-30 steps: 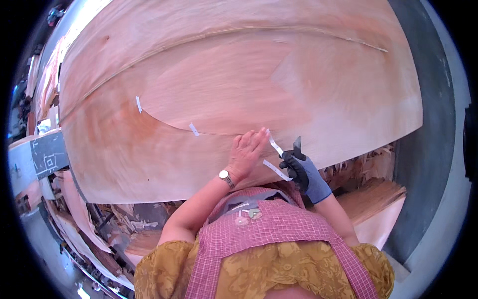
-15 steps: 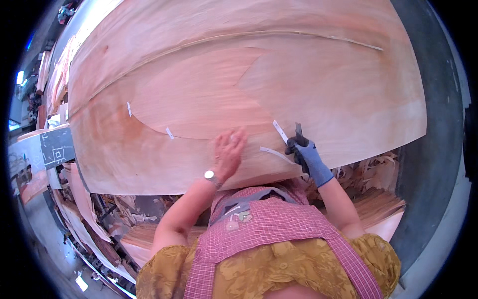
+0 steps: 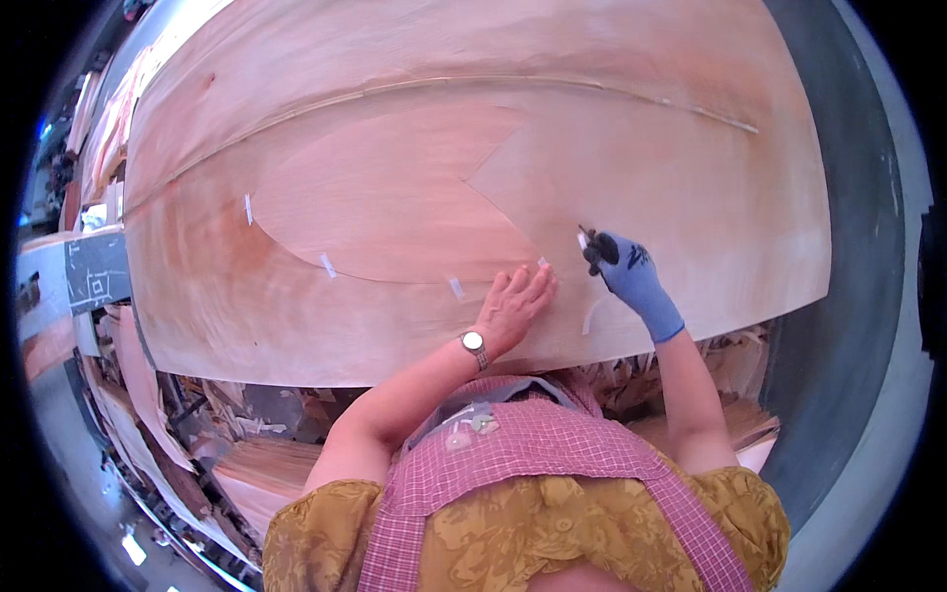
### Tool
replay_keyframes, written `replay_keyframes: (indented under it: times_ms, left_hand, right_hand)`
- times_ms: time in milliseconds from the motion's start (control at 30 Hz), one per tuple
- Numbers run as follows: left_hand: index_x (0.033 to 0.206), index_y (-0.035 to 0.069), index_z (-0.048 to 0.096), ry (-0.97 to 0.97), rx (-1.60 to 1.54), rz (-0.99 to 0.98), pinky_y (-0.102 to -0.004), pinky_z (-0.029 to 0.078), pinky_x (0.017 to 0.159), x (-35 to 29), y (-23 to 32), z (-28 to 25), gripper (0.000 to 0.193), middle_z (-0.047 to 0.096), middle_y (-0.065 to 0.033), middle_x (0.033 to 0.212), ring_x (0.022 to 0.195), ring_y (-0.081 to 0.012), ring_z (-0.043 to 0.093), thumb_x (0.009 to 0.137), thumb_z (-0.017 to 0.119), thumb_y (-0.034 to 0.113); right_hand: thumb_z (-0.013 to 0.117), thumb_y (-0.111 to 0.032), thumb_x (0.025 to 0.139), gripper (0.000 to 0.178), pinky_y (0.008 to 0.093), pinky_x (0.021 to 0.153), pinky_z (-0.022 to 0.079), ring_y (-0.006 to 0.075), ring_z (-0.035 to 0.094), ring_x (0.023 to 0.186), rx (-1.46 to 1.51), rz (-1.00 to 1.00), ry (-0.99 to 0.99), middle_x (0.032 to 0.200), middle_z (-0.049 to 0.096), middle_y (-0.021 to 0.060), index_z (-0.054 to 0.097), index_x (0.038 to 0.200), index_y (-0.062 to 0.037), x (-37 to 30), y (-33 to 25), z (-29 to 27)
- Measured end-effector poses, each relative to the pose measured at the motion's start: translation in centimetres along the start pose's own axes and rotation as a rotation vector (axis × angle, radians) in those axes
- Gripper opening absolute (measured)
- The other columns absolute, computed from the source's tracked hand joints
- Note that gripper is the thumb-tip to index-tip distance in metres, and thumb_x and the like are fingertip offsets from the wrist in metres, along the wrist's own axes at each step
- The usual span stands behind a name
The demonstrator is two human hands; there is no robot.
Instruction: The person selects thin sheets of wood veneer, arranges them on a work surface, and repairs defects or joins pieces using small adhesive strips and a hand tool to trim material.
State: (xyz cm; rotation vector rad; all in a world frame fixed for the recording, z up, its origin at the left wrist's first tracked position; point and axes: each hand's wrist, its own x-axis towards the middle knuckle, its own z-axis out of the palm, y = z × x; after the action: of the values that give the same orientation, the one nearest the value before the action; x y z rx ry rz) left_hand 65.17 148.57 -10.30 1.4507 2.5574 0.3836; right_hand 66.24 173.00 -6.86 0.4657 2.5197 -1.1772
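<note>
A broad sheet of pale pinkish wood veneer (image 3: pixel 691 197) spreads before me. On it shows a rounded, redder veneer piece (image 3: pixel 385 197) with a notched right end. Short white tape strips, such as this tape (image 3: pixel 327 264), sit across its lower left edge. My left hand (image 3: pixel 518 308), bare with a wristwatch, lies flat, fingers stretched, fingertips at a small tape end (image 3: pixel 543 263) near the notch's lower corner. My right hand (image 3: pixel 621 271), in a blue and black glove, is closed around a small dark tool (image 3: pixel 583 231); its kind is mostly hidden. Below it curves a loose tape strip (image 3: pixel 592 316).
A thin wooden strip (image 3: pixel 434 83) arcs across the sheet's far part. Veneer scraps (image 3: pixel 247 409) and stacked veneer (image 3: pixel 266 464) lie below the near edge. A dark grey surface (image 3: pixel 838 217) borders the right, and a grey beam (image 3: pixel 99 271) stands at the left.
My left hand has slid right, uncovering a tape strip at the redder piece's lower edge. My right hand has risen slightly; the longer tape strip beside it now shows only its end by my left fingertips.
</note>
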Motion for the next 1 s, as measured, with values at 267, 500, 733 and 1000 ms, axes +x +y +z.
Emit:
replay_keyframes:
  times_ms: [267, 500, 733, 1000]
  left_hand:
    - [0.140, 0.004, 0.046, 0.485, -0.416, -0.583, -0.0435, 0.039, 0.100, 3.0, -10.7, -3.6, 0.061, 0.054, -0.0153, 0.135, 0.120, -0.0322, 0.051, 0.080, 0.052, -0.004]
    - [0.144, 0.016, 0.046, 0.351, 0.044, -0.399, -0.0471, 0.035, 0.098, 3.9, -12.5, -1.5, 0.068, 0.051, -0.0122, 0.140, 0.124, -0.0269, 0.050, 0.081, 0.069, 0.027]
    - [0.142, 0.020, 0.048, 0.311, 0.104, -0.363, -0.0502, 0.033, 0.098, 4.5, -13.0, -0.6, 0.068, 0.045, -0.0128, 0.144, 0.124, -0.0331, 0.046, 0.081, 0.070, 0.040]
    - [0.144, 0.013, 0.043, 0.053, -0.168, -0.441, -0.0483, 0.034, 0.099, 8.5, -13.4, -6.8, 0.067, 0.047, -0.0117, 0.143, 0.125, -0.0293, 0.046, 0.084, 0.066, 0.034]
  right_hand:
    - [0.067, -0.031, 0.090, 0.035, 0.0316, 0.053, 0.047, 0.0163, 0.062, 0.063, 0.358, -0.092, -0.281, 0.079, 0.070, 0.0115, 0.060, 0.108, -0.0013, 14.7, -10.9, 5.2]
    - [0.058, -0.050, 0.088, 0.051, 0.0447, 0.084, 0.052, 0.0347, 0.068, 0.095, -0.636, -0.071, -0.022, 0.105, 0.068, 0.0250, 0.060, 0.107, -0.0023, 15.6, -11.1, 6.8]
    - [0.064, -0.039, 0.089, 0.034, 0.0382, 0.066, 0.051, 0.0264, 0.065, 0.069, 0.140, 0.125, -0.063, 0.076, 0.068, 0.0133, 0.067, 0.085, -0.0053, 11.3, -7.8, 6.7]
    - [0.068, -0.044, 0.086, 0.044, 0.0393, 0.069, 0.052, 0.0307, 0.068, 0.070, 0.298, -0.010, 0.162, 0.081, 0.070, 0.0148, 0.063, 0.102, -0.0035, 19.3, -6.6, 0.5]
